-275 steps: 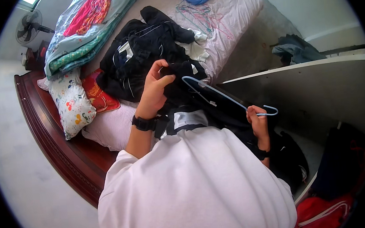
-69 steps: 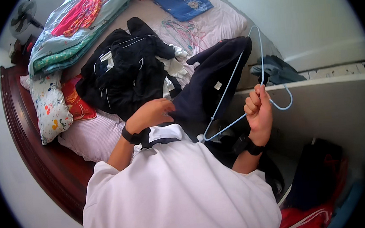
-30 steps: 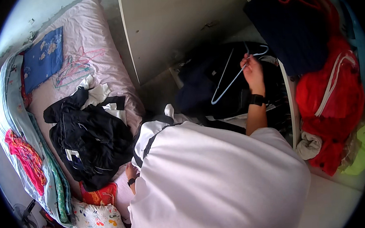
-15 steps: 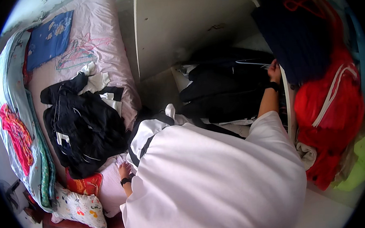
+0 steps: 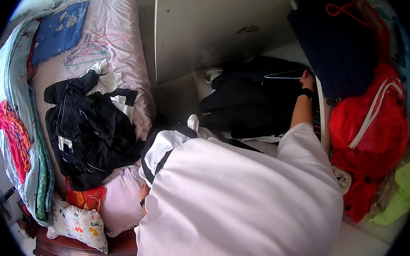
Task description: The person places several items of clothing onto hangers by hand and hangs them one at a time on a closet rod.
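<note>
At the right, my right hand [image 5: 307,80] is closed on the end of a thin light-blue clothes hanger [image 5: 277,77]. The hanger lies over dark clothes [image 5: 255,98] piled low inside the cabinet, whose pale door [image 5: 198,28] stands open. My left hand [image 5: 144,191] is at the bed's near edge beside the pink checked sheet [image 5: 121,193]. My white shirt covers most of that hand, so its fingers are hidden. A heap of black and white clothes [image 5: 93,131] lies on the bed ahead of it.
Several pink and green hangers [image 5: 92,48] and a folded blue cloth [image 5: 61,31] lie farther up the bed. A patterned pillow [image 5: 78,225] rests by the wooden bed end [image 5: 88,255]. Red clothing [image 5: 370,116] and a dark blue garment [image 5: 335,47] hang at the right.
The hanger in my right hand has shifted slightly and shows more clearly against the dark clothes. My left hand has drawn back under the shirt's edge. The view has tilted a little.
</note>
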### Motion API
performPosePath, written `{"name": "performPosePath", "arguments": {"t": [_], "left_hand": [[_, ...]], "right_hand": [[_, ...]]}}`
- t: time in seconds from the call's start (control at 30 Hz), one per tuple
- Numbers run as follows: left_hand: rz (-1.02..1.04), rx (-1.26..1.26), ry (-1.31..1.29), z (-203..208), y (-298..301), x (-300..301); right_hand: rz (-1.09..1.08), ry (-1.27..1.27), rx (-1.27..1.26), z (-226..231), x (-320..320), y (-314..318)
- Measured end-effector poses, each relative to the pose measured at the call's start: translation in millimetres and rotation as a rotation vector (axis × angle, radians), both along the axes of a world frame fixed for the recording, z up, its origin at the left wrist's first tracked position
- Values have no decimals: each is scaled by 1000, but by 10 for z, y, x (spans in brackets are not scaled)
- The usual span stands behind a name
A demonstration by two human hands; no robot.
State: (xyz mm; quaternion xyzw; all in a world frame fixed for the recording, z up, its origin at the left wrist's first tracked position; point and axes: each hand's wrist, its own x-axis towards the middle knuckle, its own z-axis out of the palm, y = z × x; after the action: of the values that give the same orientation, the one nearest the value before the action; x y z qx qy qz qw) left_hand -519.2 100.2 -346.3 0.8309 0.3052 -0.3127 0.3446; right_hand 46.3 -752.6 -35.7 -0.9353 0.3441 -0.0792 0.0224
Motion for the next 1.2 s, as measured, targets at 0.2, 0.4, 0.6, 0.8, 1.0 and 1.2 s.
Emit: {"name": "performPosePath", "arguments": {"t": [0.2,0.4,0.6,0.8,1.0,1.2], "left_hand": [[804,-451,65,481,-2,872],[1079,-489,8,619,-53,699],[689,-224,-171,168,150,754],[1100,-434,64,370,14,1354],[993,-361,-150,-29,322,1890],[699,-32,-74,-99,642,2223]], "right_hand": [[-40,262,-142,162,-454,-194],[89,444,-328,264,-294,388],[-239,86,-97,-58,-442,-341],[261,84,-129,64,-322,-89],[-241,40,-251,1005,-381,1726],[471,357,914,894,-7,3712]]}}
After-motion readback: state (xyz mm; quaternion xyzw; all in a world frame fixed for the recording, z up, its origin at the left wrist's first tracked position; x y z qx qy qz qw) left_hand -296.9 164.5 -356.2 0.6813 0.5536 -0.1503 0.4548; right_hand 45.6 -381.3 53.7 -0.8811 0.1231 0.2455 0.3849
